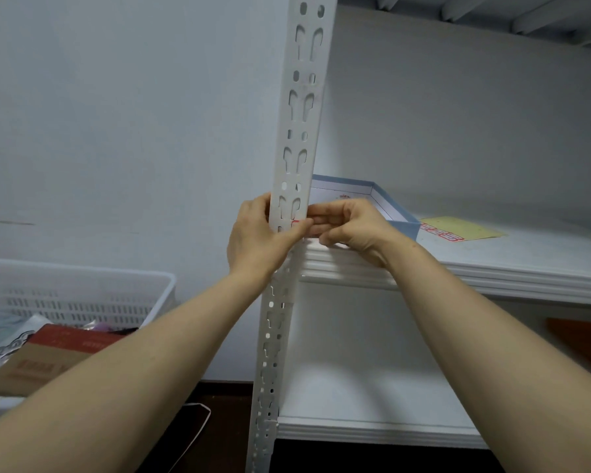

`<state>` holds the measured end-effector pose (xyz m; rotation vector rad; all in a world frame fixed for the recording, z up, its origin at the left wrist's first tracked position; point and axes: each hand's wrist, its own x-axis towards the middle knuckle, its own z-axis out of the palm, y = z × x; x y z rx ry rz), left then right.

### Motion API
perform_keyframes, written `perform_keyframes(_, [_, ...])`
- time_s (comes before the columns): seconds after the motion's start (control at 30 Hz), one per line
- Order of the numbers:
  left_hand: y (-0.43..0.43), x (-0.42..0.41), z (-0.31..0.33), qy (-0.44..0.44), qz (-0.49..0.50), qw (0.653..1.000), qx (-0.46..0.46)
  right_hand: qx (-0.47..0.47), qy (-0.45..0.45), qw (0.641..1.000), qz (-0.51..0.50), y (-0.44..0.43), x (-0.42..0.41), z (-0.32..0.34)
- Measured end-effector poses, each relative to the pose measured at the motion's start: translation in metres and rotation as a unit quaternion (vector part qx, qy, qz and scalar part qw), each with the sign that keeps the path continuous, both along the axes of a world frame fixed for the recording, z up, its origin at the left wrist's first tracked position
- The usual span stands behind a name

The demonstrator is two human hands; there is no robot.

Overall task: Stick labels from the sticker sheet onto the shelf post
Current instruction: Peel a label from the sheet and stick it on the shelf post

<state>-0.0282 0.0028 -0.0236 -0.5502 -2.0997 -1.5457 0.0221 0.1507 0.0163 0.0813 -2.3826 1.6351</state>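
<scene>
A white slotted shelf post runs upright through the middle of the view. My left hand wraps the post from the left at shelf height, thumb across its front. My right hand meets it from the right, fingertips pinched against the post. A small red-and-white label shows between the fingers on the post, mostly hidden. The yellow sticker sheet with a row of red labels lies flat on the shelf to the right.
A shallow blue-edged box sits on the white shelf board behind my right hand. A white slotted plastic basket with a cardboard box and bags stands at lower left. A lower shelf and dark floor are below.
</scene>
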Motion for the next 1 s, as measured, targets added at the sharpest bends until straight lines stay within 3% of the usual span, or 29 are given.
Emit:
perform_keyframes(0.17, [0.016,0.010,0.008,-0.004,0.103,0.992,-0.077,0.019,0.005,0.999,-0.027,-0.007,0.004,0.000])
perform_keyframes(0.43, [0.010,0.002,-0.006,0.029,0.063,0.992,-0.109,0.009,0.022,0.999,-0.030,-0.013,0.009,-0.002])
perform_keyframes(0.57, [0.010,0.002,-0.007,0.034,0.063,0.993,-0.089,0.018,0.019,0.999,-0.032,-0.014,0.008,-0.004])
perform_keyframes(0.63, [0.006,0.000,-0.010,0.040,0.016,0.997,-0.070,0.010,0.017,1.000,-0.021,-0.014,0.010,-0.005])
perform_keyframes(0.77, [-0.005,-0.007,-0.005,-0.004,-0.106,0.992,0.068,0.015,0.024,1.000,-0.012,-0.011,0.011,-0.004])
perform_keyframes(0.93, [-0.013,-0.012,0.003,-0.075,-0.172,0.975,0.124,0.010,0.022,1.000,-0.001,-0.015,0.013,-0.005])
perform_keyframes(1.0, [-0.015,-0.012,-0.002,-0.063,-0.180,0.974,0.121,0.010,0.029,1.000,0.003,-0.013,0.012,-0.006])
